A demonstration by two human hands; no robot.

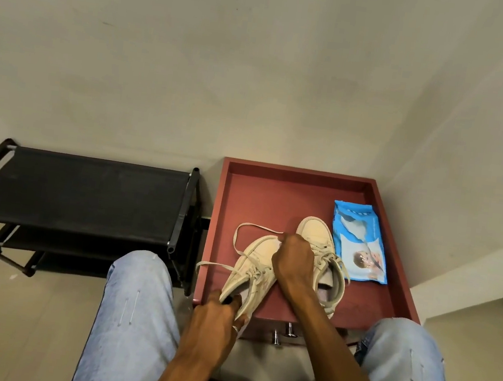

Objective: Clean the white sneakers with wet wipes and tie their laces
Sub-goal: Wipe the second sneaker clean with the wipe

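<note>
Grip: sneaker (252,265) heel is clasped by left hand (216,314); what right hand (294,260) holds cannot be told.
Hidden: second sneaker (315,229) partly covered.
Surface: red table (275,193); shoe rack (79,191) left of it.

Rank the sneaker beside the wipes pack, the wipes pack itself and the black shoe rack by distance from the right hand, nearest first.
1. The sneaker, right against the right hand, on its right.
2. The wipes pack, farther right on the red table.
3. The shoe rack, far off to the left.
</note>
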